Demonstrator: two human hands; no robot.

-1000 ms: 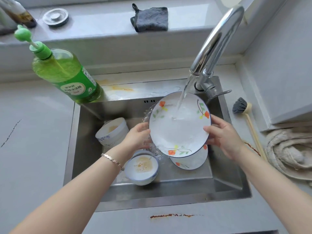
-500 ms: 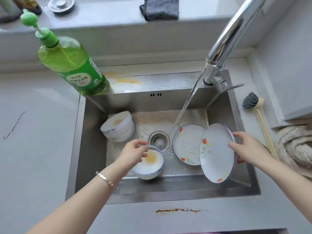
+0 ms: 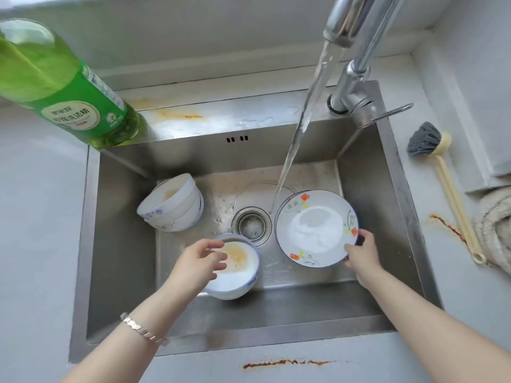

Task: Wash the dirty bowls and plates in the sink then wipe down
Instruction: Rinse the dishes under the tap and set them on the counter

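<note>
In the steel sink (image 3: 119, 244), my right hand (image 3: 359, 252) grips the near right rim of a white flowered plate (image 3: 315, 228) that lies face up at the right of the basin. My left hand (image 3: 197, 261) holds the near rim of a dirty white bowl (image 3: 237, 275) with yellow residue, just in front of the drain (image 3: 252, 225). Stacked dirty bowls (image 3: 171, 203) lean on their side at the back left. Water runs from the tap (image 3: 351, 20) onto the sink floor beside the plate.
A green dish soap bottle (image 3: 63, 87) stands at the sink's back left corner. A dish brush (image 3: 442, 175) and a crumpled towel (image 3: 495, 225) lie on the counter to the right. Rust stains mark the counter's front edge.
The right hand has lowered the rinsed plate from under the stream and laid it flat at the basin's right. The left hand let go of the plate and took hold of the bowl.
</note>
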